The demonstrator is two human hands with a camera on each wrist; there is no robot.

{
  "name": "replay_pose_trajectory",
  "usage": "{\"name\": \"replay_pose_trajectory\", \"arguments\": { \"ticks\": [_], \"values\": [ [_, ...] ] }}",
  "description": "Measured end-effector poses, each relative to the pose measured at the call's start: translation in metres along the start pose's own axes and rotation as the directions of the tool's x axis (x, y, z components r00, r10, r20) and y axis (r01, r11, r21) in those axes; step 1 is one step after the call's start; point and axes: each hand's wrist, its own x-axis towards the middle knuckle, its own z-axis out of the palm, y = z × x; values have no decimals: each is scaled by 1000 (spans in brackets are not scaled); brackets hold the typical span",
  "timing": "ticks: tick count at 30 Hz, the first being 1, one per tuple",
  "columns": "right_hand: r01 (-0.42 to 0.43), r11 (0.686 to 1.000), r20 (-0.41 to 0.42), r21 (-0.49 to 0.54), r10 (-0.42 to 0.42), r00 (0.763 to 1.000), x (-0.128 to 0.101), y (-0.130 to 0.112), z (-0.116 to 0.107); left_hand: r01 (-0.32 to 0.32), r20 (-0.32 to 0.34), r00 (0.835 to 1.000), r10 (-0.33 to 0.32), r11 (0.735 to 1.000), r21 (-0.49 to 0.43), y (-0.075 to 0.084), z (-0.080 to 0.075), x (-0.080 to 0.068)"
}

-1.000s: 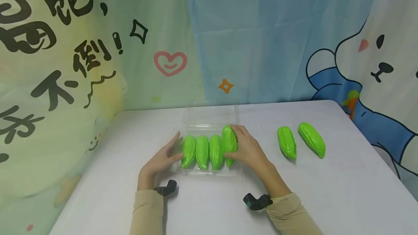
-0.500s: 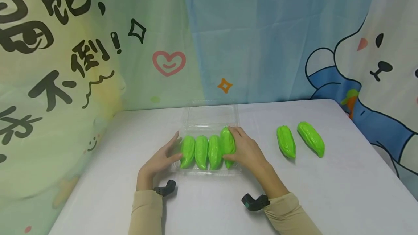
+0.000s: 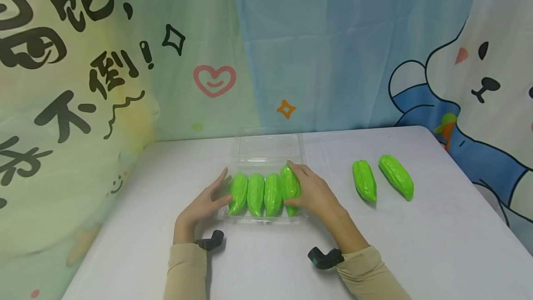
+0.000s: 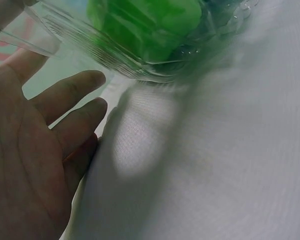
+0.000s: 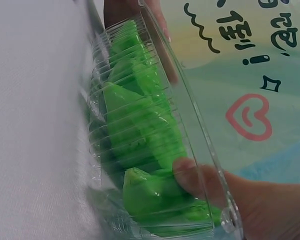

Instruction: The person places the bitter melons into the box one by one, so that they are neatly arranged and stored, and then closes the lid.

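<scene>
While the flat left hand (image 3: 204, 205) steadies the tray (image 3: 266, 145), the right hand (image 3: 310, 191) grips the fourth gourd (image 3: 289, 184), seating it; releasing looks next.

Bright even light, soft shadows, wrist views blurred up close

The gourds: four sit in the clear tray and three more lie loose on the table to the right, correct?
Not quite. Only two loose gourds lie on the table, as the head view shows. Four gourds do sit in the clear tray.
</scene>
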Motion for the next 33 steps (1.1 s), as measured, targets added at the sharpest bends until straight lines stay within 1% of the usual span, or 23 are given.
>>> {"name": "replay_pose_trajectory", "arguments": {
  "ticks": [4, 11, 16, 23, 33],
  "values": [
    [27, 999, 15, -19, -27, 1000, 0, 1, 0, -2, 1, 1000, 2, 1000, -4, 0, 0, -1],
    [70, 997, 73, -41, -67, 995, 0, 3, -5, 2, -1, 1000, -2, 1000, -1, -1, 0, 0],
    [94, 995, 79, -39, -90, 993, 0, 6, -6, -8, -3, 1000, 8, 1000, -2, -1, 0, 0],
    [72, 997, 76, -24, -70, 995, 0, 3, -6, 0, -5, 1000, 0, 1000, 5, -1, 0, 0],
    [73, 996, 78, -55, -69, 995, 0, 0, -5, 1, -14, 1000, -1, 1000, 10, -2, 0, 1]
  ]
}}
